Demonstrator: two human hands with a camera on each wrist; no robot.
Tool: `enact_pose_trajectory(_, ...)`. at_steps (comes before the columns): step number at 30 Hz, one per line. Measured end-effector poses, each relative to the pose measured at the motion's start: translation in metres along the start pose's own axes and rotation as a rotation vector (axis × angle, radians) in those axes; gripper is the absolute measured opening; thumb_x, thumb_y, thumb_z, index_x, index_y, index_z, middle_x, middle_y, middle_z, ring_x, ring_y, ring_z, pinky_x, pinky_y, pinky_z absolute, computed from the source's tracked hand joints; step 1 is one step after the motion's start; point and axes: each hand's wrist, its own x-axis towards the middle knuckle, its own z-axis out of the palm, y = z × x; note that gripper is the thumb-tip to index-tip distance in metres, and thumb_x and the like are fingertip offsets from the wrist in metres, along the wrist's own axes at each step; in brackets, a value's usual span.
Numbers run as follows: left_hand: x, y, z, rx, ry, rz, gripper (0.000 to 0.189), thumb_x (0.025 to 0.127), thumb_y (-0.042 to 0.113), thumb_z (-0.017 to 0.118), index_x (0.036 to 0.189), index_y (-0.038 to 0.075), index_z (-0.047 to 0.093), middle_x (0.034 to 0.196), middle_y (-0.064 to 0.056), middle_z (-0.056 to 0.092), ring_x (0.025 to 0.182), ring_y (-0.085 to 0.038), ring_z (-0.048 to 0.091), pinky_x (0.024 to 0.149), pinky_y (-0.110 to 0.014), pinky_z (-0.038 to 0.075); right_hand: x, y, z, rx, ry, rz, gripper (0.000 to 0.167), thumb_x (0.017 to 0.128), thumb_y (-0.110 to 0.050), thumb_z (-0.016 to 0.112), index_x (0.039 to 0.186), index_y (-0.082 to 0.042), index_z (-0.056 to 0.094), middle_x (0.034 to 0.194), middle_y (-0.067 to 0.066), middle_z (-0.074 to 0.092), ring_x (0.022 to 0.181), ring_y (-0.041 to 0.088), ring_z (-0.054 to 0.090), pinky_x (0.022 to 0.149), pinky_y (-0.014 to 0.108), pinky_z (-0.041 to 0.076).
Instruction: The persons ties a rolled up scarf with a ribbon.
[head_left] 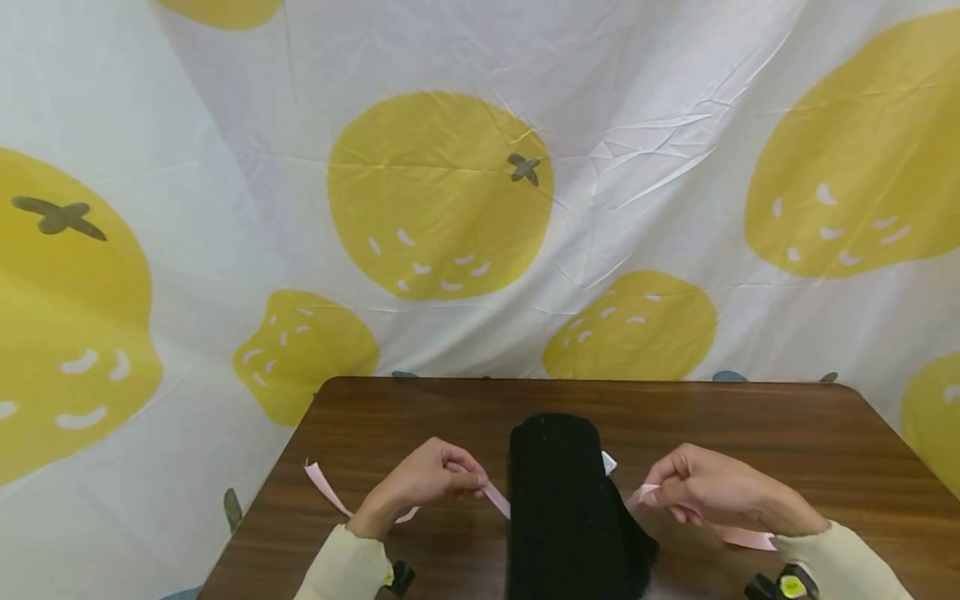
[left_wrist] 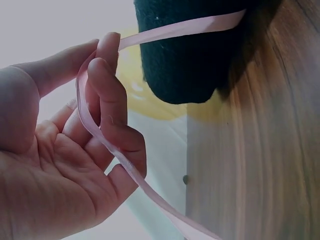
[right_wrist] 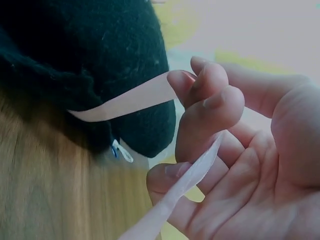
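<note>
A folded black cloth [head_left: 557, 508] with a fuzzy surface lies lengthwise on the table, between both hands. A pink ribbon [left_wrist: 185, 29] passes under it and comes out on either side. On the left, my left hand [head_left: 431, 483] pinches the ribbon between thumb and fingers; its loose end trails behind the wrist to the left. My right hand [head_left: 712, 487] pinches the other length of ribbon [right_wrist: 135, 97] to the right of the cloth, and that tail hangs down past the palm. Both hands are held a little above the tabletop, apart from the cloth.
The brown wood-grain table [head_left: 435, 408] has rounded far corners. Behind it hangs a white curtain [head_left: 645, 67] printed with yellow fruit. A small white tag [head_left: 608, 463] sticks out at the cloth's right edge. Dark devices are strapped at both wrists.
</note>
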Motion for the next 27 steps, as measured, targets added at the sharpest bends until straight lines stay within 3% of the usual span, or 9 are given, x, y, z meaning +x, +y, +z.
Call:
enact_pose_trajectory(7,0.004,0.007,0.002,0.032,-0.015,0.039,0.014,0.089,0.015,0.073,0.090,0.001,0.075,0.083,-0.017,0.075,0.067,-0.009,0.064,0.063,-0.029,0.051,0.003,-0.007,0.004,-0.018,0.005,-0.041,0.021,0.099,-0.013,0.058,0.101,0.004,0.071,0.063,-0.002,0.056,0.051,0.005,0.051,0.039,0.033,0.034)
enact_pose_trajectory(14,0.007,0.015,0.006,0.021,-0.035,0.034,0.013,0.090,0.016,0.072,0.090,0.003,0.076,0.080,-0.009,0.075,0.066,-0.011,0.063,0.061,-0.024,0.049,0.006,-0.012,0.009,-0.001,0.028,-0.046,0.021,0.101,-0.014,0.056,0.102,0.001,0.071,0.066,-0.004,0.057,0.053,0.004,0.052,0.050,0.017,0.045)
enact_pose_trajectory(21,0.008,0.025,0.012,0.012,-0.041,0.038,0.013,0.090,0.015,0.072,0.090,0.003,0.075,0.080,-0.009,0.074,0.065,-0.013,0.063,0.062,-0.026,0.050,0.008,-0.017,0.014,-0.039,0.060,-0.048,0.022,0.101,-0.018,0.057,0.103,0.000,0.071,0.065,-0.003,0.056,0.052,0.007,0.052,0.049,0.020,0.046)
enact_pose_trajectory(27,0.014,0.028,0.020,-0.002,-0.051,0.049,0.014,0.090,0.014,0.072,0.094,0.001,0.074,0.081,-0.009,0.075,0.073,-0.017,0.067,0.066,-0.027,0.054,0.011,-0.017,0.018,-0.046,0.088,-0.048,0.025,0.100,-0.018,0.058,0.107,0.003,0.069,0.065,-0.002,0.056,0.052,0.007,0.052,0.049,0.020,0.046)
